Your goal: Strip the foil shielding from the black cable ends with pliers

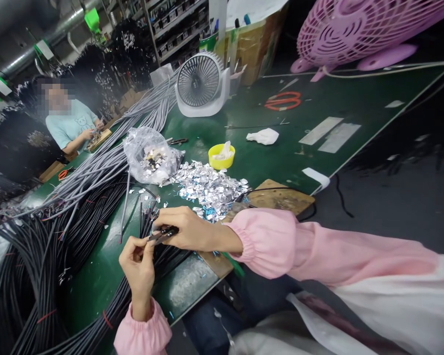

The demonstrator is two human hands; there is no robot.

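My right hand (192, 229), in a pink sleeve cuff, is closed around small dark snips (166, 232) whose pointed end reaches my left fingertips. My left hand (138, 266) is closed in a pinch at that point; what lies between its finger and thumb is too small to make out. Just behind both hands the ends of black cables (145, 219) stick up. A tied bundle of black cables (114, 308) runs along the bench below my left hand. Beyond my right hand spreads a pile of silvery foil scraps (210, 185) mixed with blue bits.
On the green bench (251, 116) are grey cables (107, 148), a plastic bag of small parts (148, 155), a yellow dish (222, 161), a white fan (200, 84), orange-handled scissors (283, 101) and a wooden board (281, 197). A pink fan (348, 34) stands behind. A co-worker (72, 123) sits across.
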